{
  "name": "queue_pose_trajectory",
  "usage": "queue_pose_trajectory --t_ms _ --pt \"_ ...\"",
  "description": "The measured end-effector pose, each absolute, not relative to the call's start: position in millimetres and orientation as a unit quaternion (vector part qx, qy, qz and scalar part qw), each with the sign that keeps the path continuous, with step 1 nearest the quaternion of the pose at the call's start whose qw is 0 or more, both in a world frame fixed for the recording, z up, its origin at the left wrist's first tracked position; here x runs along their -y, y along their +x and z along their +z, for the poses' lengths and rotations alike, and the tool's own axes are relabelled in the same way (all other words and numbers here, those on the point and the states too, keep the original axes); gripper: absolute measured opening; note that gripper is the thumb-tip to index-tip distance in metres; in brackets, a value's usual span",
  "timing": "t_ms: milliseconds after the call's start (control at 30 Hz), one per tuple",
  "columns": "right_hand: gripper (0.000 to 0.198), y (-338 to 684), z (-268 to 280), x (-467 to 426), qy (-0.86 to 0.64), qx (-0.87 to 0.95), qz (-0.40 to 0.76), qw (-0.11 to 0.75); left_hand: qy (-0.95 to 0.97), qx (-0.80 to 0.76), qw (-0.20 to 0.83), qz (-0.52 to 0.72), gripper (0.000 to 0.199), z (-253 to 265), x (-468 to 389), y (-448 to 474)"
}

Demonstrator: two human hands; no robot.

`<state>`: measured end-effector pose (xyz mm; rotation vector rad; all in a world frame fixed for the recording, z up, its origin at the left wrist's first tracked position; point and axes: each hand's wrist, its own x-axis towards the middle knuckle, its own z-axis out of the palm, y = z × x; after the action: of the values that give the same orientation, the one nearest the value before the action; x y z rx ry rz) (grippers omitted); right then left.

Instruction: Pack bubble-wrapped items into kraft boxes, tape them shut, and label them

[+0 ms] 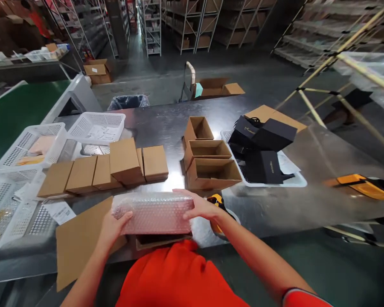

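Bubble-wrapped package: is being held at the worktop's near edge, partly covering an open carton.
Left hand: is gripping the package's left end, thumb pressing its near face.
Right hand: is gripping the right end, fingers reaching over the top.
Closed boxes: are standing in a row toward the left edge, beside white baskets.
Three open boxes: are standing between the row and a white tray carrying black packaging.
Flat cardboard: is overhanging the near edge, by the left hand.
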<state>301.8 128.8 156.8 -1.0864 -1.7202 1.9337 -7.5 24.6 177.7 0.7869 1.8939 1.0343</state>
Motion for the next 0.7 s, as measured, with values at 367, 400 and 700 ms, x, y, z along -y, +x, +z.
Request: queue_pose_trajectory --t_ms 367,400,700 --pt "0.074 313 146 -78 -0.457 0.625 0.602 0.195 -0.025 -0.622 0.605 0.497 0.050 194 5 53" --pt "0.073 312 143 -78 -0.459 0.631 0.595 0.194 -0.038 -0.619 0.608 0.497 0.047 194 3 55" --pt "0.073 287 139 -65 -0.513 0.612 0.558 0.228 0.054 -0.642 0.468 0.605 0.061 169 -5 86"
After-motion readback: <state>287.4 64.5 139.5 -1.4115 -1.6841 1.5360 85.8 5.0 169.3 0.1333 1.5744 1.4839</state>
